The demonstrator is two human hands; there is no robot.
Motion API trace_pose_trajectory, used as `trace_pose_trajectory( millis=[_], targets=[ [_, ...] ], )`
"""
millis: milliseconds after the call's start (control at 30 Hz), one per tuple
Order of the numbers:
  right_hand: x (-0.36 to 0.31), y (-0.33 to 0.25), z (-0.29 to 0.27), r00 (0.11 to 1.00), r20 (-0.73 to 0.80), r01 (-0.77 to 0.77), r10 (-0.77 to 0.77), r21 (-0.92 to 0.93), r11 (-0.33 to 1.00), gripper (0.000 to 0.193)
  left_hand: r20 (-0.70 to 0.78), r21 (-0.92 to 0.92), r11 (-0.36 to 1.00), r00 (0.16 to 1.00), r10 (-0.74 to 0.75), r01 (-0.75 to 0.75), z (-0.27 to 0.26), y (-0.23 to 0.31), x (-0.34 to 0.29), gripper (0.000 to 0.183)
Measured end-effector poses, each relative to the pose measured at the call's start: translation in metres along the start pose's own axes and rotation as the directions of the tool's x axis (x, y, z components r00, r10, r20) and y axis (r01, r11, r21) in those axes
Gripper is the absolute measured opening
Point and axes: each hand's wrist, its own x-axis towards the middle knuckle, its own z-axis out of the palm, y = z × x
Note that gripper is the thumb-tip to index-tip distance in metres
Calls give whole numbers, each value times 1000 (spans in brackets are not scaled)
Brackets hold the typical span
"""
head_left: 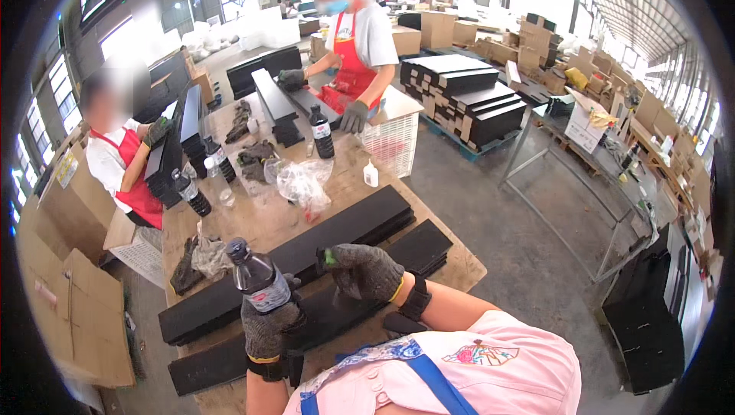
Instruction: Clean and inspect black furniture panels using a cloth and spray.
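Observation:
My left hand [269, 327], in a dark grey knit glove, is wrapped round a plastic bottle [264, 281] of dark liquid with a black cap and a pale label. The bottle is held nearly upright, tilted a little to the left. My right hand [369, 272], gloved alike, is closed over the black boards, its fingertips pointing left. A small green spot shows at those fingertips; what it is, I cannot make out. Beneath both hands lies a near stack of long black boards [218, 361]. A second stack of black boards [214, 309] lies just beyond it.
On the wooden table [452, 262] are a crumpled plastic bag [300, 184], a small white squeeze bottle [370, 174], rags [210, 256] and another dark bottle [321, 133]. Two co-workers in red aprons handle boards at the far side and left. A metal frame [547, 212] stands right.

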Motion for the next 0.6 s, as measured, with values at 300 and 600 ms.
trace_pose_trajectory(
  millis=[300,600],
  targets=[
    [28,-5,0,996,-60,64,-59,83,994,18,158,967,104,868,472,-232,-2,37,-10,73],
    [47,19,-11,985,160,-110,72,242,964,23,420,800,-563,864,277,-208,0,94,-9,66]
  ],
)
